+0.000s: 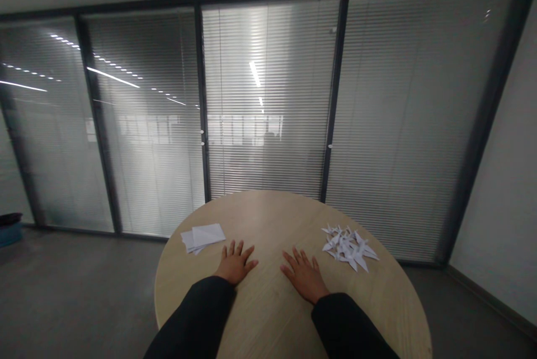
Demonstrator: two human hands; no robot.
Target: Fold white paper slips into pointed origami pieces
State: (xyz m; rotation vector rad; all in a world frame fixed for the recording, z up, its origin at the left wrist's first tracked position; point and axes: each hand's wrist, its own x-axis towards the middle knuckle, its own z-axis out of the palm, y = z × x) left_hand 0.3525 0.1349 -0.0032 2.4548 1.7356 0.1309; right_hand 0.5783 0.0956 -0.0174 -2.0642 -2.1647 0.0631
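Running off the bottom of my head view, the dark sleeves (197, 308) are cut short, as is the near side of the round table (268, 216). Palms face down, so I can't tell whether the left hand (235, 264) and right hand (305, 276) touch it or hover; fingers are splayed, the hands apart. Just beyond the left hand, to its left, white paper sheets (208, 234) lie askew, the lower ones mostly covered. Beyond the right hand, to its right, I see white folded paper figures (348, 247) heaped, sharp-pointed, overlapping too much to count. Well left of the left hand, the frame crops a blue container (10, 232).
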